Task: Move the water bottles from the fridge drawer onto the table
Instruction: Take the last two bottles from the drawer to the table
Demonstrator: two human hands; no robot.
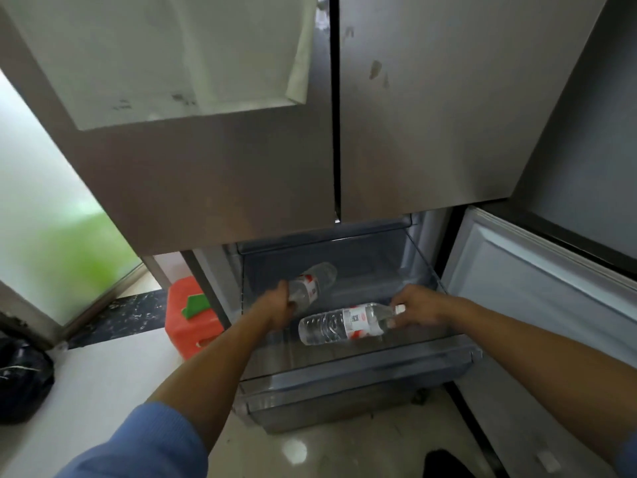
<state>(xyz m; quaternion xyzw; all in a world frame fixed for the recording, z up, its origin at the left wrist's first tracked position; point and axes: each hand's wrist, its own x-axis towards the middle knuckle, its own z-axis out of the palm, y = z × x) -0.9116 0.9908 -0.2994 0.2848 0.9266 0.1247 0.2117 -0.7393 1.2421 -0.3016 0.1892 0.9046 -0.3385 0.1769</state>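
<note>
The clear fridge drawer [344, 377] is pulled out under the closed steel doors. Two clear water bottles with red and white labels are inside it. My left hand [281, 307] grips the neck end of the left bottle [315, 281], which tilts with its base pointing up and to the back. My right hand [418, 307] holds the cap end of the right bottle [339, 324], which lies on its side with its base toward the left. Both of my forearms reach down into the drawer.
The lower right fridge door [537, 298] stands open beside the drawer. An orange plastic stool [188, 315] with a green piece on it stands left of the fridge. A black bag [20, 377] lies at the far left on a white surface [103, 384]. A dark shoe [451, 464] is on the floor.
</note>
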